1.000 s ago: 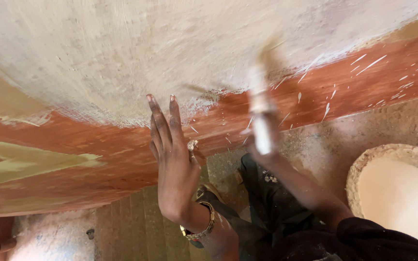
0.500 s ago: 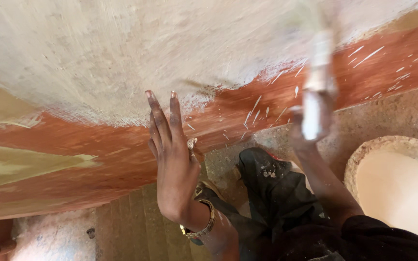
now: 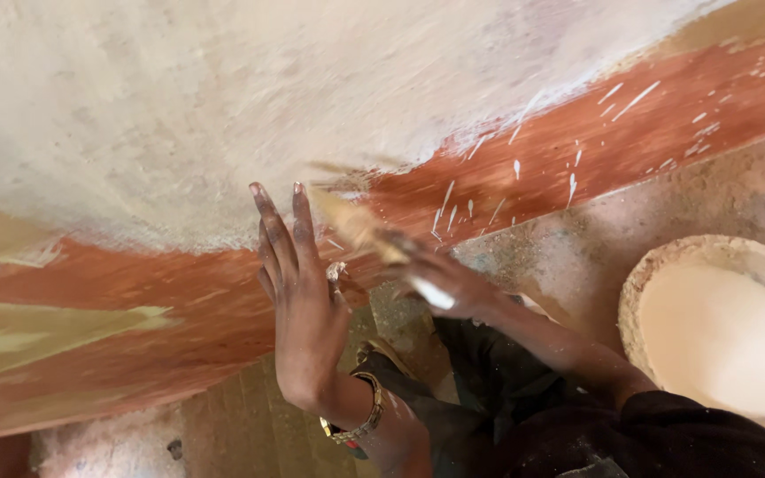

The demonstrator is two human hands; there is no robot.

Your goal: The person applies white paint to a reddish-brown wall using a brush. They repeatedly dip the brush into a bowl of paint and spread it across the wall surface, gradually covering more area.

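Brush (image 3: 360, 232) is at the wall (image 3: 179, 115) right now, blurred, its bristle end up against the line where pale plaster meets the red band (image 3: 630, 124). The right hand (image 3: 444, 283) is clenched round its pale handle, low on the band, wrist coming in from below. Just beside the brush, the left hand (image 3: 298, 301) lies flat on the wall, fingers straight and pointing up, grasping nothing, a gold watch (image 3: 356, 425) at the wrist. Pale flecks are scattered across the red, away from the brush toward the upper corner. Further off, down on the dusty floor (image 3: 577, 257), sits a round bowl (image 3: 719, 327) of pale mix, well apart from both hands.

As I read it, the work wants short, even strokes along that edge, with the flat hand kept steady as a brace and clear of the wet patch. A lightly loaded brush would be wiser here; those flecks suggest flicking, so a slower wrist should keep the red clean. Best to feather the pale coat downward rather than stab at it. Whether the bristles are pressed on the wall or just off it, the blur won't tell.
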